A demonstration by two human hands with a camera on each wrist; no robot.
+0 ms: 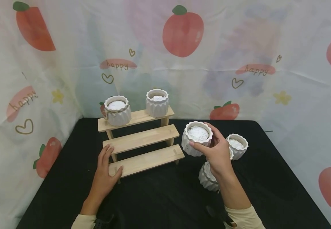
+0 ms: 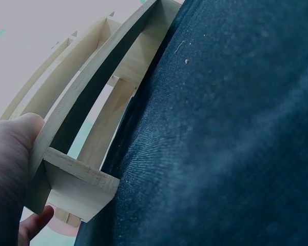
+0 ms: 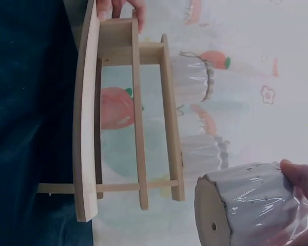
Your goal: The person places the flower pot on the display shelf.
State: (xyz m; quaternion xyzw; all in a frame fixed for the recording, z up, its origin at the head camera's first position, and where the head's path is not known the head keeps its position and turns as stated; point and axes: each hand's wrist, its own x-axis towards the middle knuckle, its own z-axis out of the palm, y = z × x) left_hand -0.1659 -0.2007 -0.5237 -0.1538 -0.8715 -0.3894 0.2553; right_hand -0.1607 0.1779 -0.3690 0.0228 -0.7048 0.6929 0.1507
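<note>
My right hand grips a white ribbed ceramic pot by its side, raised to the right of a three-step wooden stand. White material fills the pot nearly to its scalloped rim. In the right wrist view the held pot is tipped sideways, a small hole showing in its base. At the stand's left end, my left hand rests with thumb on the lowest step and fingers by the middle one. On the top step stand two similar pots, a left one with twine round its neck and a right one.
Beyond my right hand a white pot stands on the black-covered table, and another pot lies nearer, partly behind my wrist. The rim of a further pot shows between them. A fruit-print cloth hangs behind the table.
</note>
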